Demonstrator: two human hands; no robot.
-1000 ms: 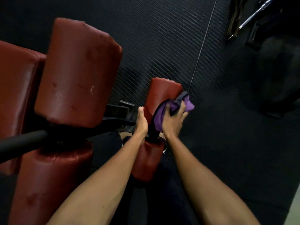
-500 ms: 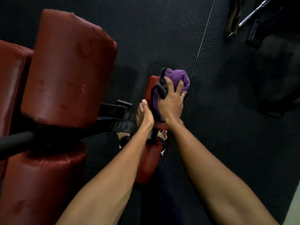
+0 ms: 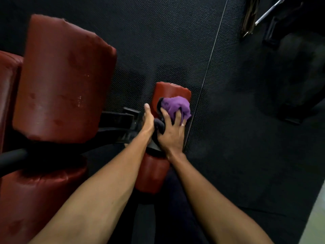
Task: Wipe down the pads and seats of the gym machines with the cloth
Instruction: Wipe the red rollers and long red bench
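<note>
Now right hand (image 3: 171, 133) presses cloth (image 3: 175, 107) onto roller pad (image 3: 171, 91).

The floor (image 3: 175, 41) is black rubber matting with a fine dimpled texture. A thin pale seam (image 3: 210, 55) crosses it diagonally. Dark equipment (image 3: 288, 71) and a shiny metal bar (image 3: 269, 13) stand at the upper right. A pale strip (image 3: 314, 217) edges the lower right corner. The light is dim.

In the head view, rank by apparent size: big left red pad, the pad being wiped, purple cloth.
1. Big left red pad, though nearer the camera.
2. Pad being wiped, partly covered.
3. Purple cloth.
</note>
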